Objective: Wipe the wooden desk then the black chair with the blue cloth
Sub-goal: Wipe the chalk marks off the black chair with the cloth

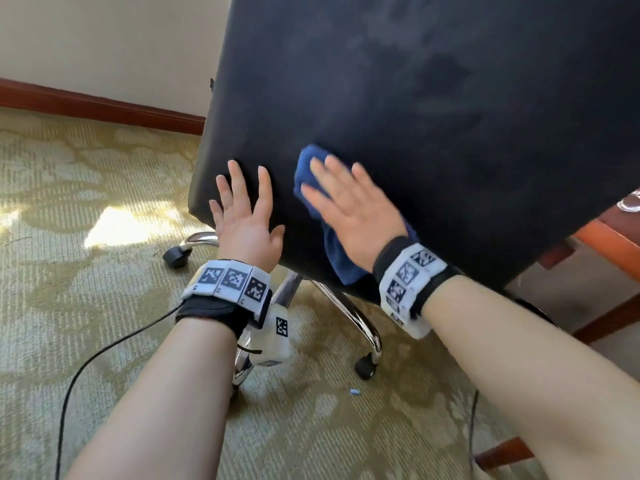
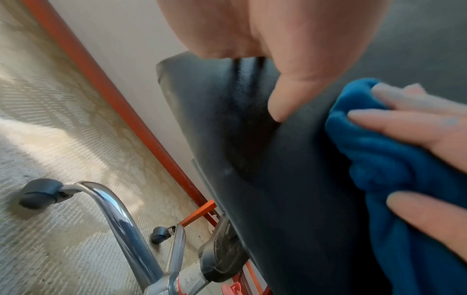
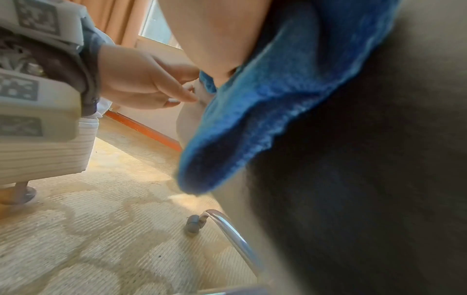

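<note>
Wiping the black chair (image 1: 433, 116), we had the right hand (image 1: 349, 216) flat, fingers straight, pressing the blue cloth (image 1: 313, 174) against its lower back panel. Left hand (image 1: 242, 223), open and empty, steadied the chair's edge; we judged that long overlapping strokes with firm bracing would best stop the castors rolling.

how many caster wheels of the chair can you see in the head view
2. One caster sits on the carpet left of the left hand, one lies between the forearms below the black chair. Others may be hidden behind the chair and arms.
</note>
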Demonstrator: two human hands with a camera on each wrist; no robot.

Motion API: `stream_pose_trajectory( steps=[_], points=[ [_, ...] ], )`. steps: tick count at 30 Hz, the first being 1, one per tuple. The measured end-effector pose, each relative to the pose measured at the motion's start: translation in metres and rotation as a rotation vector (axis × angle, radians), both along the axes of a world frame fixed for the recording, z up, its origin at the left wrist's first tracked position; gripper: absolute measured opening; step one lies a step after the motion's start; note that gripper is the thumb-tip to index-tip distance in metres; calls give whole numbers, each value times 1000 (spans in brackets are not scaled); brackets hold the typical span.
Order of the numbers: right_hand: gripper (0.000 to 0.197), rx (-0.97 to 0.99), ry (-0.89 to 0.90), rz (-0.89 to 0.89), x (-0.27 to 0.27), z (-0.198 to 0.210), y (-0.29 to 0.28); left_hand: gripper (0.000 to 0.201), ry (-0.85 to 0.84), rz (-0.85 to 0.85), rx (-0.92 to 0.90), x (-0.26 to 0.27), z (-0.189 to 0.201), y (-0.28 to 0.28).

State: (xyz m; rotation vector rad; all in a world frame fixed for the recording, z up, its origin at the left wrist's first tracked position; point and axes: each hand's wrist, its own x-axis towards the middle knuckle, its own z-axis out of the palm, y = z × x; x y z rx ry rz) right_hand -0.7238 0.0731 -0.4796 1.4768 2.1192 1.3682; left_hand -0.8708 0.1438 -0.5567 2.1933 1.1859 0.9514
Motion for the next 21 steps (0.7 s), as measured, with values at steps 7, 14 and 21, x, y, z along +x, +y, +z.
stream_pose_trajectory(
  steps=[7, 14, 21],
  points=[
    [58, -55, 101, -17, 32, 4, -41, 89, 11, 15, 48, 10, 18, -22],
    [56, 192, 132, 109, 44, 77, -33, 80, -14, 44, 341, 12, 98, -4],
    [56, 339, 169, 176, 51, 116, -29, 80, -52, 121, 294, 11, 128, 8]
  ],
)
